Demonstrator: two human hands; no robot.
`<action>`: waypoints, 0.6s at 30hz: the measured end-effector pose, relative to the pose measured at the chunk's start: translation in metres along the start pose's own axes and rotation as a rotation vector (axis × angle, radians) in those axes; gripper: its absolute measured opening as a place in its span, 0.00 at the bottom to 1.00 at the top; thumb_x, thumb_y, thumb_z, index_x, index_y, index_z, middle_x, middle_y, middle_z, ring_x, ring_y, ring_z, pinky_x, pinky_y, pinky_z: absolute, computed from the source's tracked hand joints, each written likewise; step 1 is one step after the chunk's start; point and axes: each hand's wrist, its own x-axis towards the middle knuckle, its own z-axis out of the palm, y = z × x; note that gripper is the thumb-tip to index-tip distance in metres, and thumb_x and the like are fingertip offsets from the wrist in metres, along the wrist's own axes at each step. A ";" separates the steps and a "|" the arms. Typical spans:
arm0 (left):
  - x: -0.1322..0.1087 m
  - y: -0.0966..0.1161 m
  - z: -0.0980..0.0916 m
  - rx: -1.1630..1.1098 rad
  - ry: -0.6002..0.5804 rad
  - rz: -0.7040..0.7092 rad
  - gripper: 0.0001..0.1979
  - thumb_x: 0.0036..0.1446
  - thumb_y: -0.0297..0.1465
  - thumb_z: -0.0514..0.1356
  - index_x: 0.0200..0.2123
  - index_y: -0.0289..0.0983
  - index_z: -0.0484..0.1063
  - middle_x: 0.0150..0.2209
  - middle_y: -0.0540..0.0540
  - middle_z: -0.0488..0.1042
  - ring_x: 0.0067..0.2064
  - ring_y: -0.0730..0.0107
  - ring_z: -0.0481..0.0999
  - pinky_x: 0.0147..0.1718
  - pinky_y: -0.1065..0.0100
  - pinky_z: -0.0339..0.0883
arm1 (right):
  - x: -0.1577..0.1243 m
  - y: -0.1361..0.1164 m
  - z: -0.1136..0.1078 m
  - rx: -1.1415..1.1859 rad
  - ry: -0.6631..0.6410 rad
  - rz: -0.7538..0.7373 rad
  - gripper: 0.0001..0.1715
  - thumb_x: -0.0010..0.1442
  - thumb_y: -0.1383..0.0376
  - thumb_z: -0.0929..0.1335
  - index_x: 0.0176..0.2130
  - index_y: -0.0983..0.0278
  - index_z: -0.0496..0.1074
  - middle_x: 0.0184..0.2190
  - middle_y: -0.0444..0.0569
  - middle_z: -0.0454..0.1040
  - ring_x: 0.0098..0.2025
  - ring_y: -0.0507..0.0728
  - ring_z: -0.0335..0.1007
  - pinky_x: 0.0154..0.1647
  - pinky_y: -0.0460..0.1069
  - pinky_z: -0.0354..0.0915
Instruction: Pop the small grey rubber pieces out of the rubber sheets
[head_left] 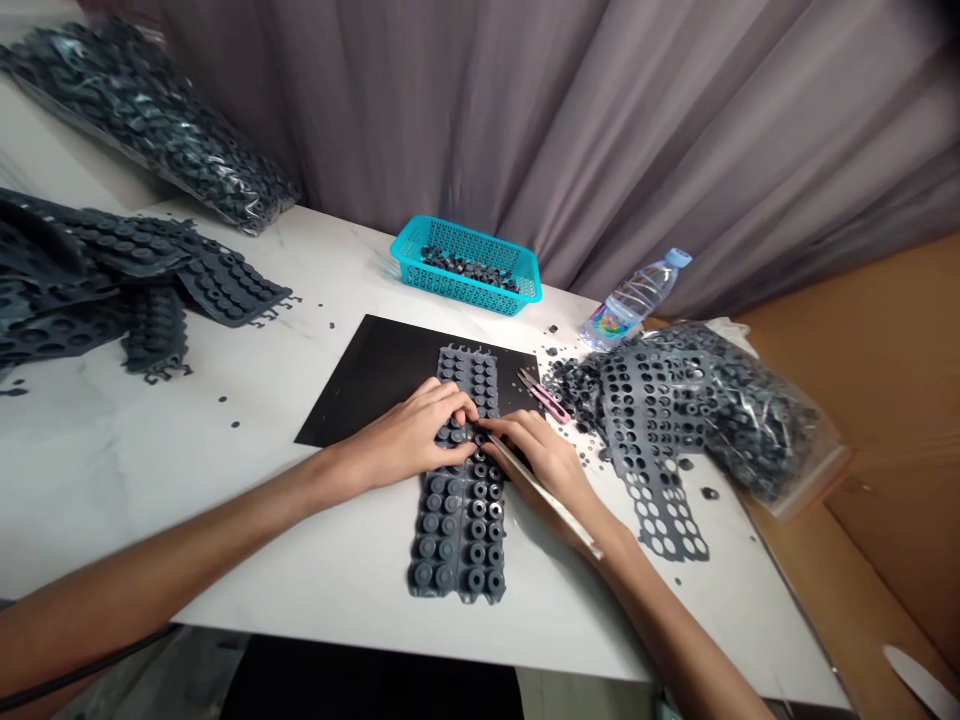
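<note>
The rubber sheet (459,520) of studs lies mid-frame on the worktop (225,500), its far end on a black mat (382,375). It looks light, floppy and grippy, so it is best pinned flat or lifted by an edge. The left hand (409,440) presses on it with fingers bent, gripping nothing. The right hand (544,460) is closed round a thin metal tool (547,497).

Open table (150,470) left — rubber sheet (459,540) centre, scissors (545,396), punched strip (652,470) right

a dark grey rubber sheet (461,490) studded with round buttons, a black mat (375,375), a teal perforated basket (465,265).
</note>
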 end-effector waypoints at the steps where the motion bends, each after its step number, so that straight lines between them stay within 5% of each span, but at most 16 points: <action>1: 0.000 0.000 0.000 0.000 0.000 -0.002 0.10 0.61 0.36 0.64 0.45 0.42 0.71 0.41 0.49 0.71 0.50 0.59 0.68 0.49 0.60 0.66 | 0.000 0.001 0.001 -0.052 -0.004 -0.022 0.16 0.76 0.58 0.63 0.56 0.60 0.72 0.43 0.51 0.78 0.43 0.58 0.75 0.40 0.50 0.71; 10: 0.002 -0.002 0.003 -0.021 0.017 0.025 0.10 0.60 0.33 0.65 0.45 0.41 0.71 0.40 0.49 0.71 0.49 0.61 0.69 0.51 0.60 0.66 | -0.001 0.000 0.007 -0.170 0.021 -0.027 0.14 0.76 0.60 0.63 0.55 0.62 0.71 0.44 0.52 0.77 0.45 0.59 0.76 0.37 0.51 0.71; 18: -0.001 -0.002 0.002 -0.002 -0.015 0.053 0.10 0.63 0.34 0.63 0.47 0.42 0.70 0.45 0.49 0.72 0.51 0.61 0.67 0.53 0.61 0.64 | -0.002 0.004 -0.003 0.121 0.083 0.091 0.14 0.74 0.61 0.65 0.57 0.60 0.72 0.46 0.52 0.77 0.47 0.58 0.75 0.47 0.52 0.70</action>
